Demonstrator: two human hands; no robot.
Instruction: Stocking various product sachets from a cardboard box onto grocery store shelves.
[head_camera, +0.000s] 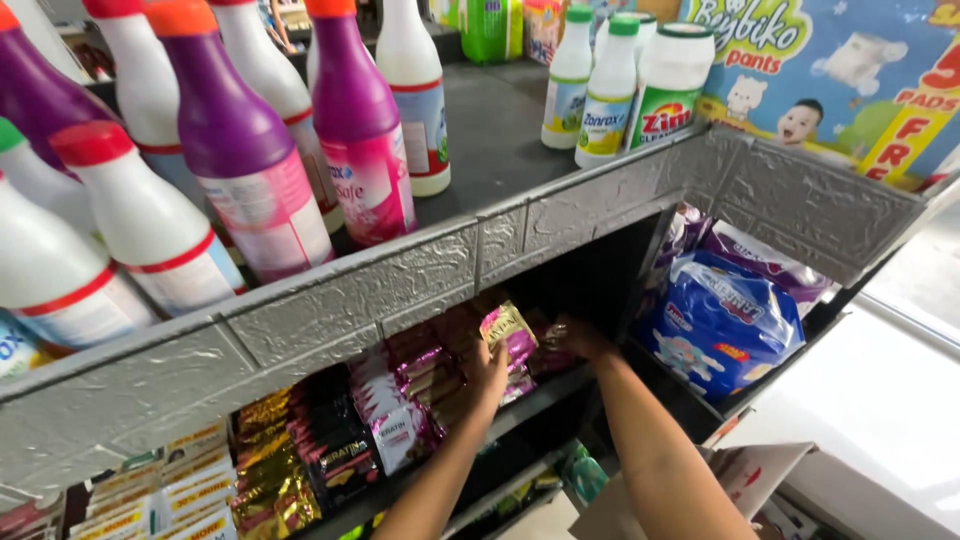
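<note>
My left hand (487, 375) reaches under the grey shelf edge (330, 310) and holds a small pink and gold sachet (507, 330) above a row of similar pink sachets (420, 375) on the lower shelf. My right hand (582, 340) is deeper in the same shelf, to the right of the sachet, with its fingers in the dark back corner; what it touches is hidden. Both forearms rise from the bottom of the view.
White and purple bottles (240, 150) stand on the top shelf, with smaller green-capped white bottles (610, 85) further back. Black, gold and white sachet rows (290, 460) fill the lower left. Blue diaper packs (720, 320) sit at right, a cardboard box (760, 480) below.
</note>
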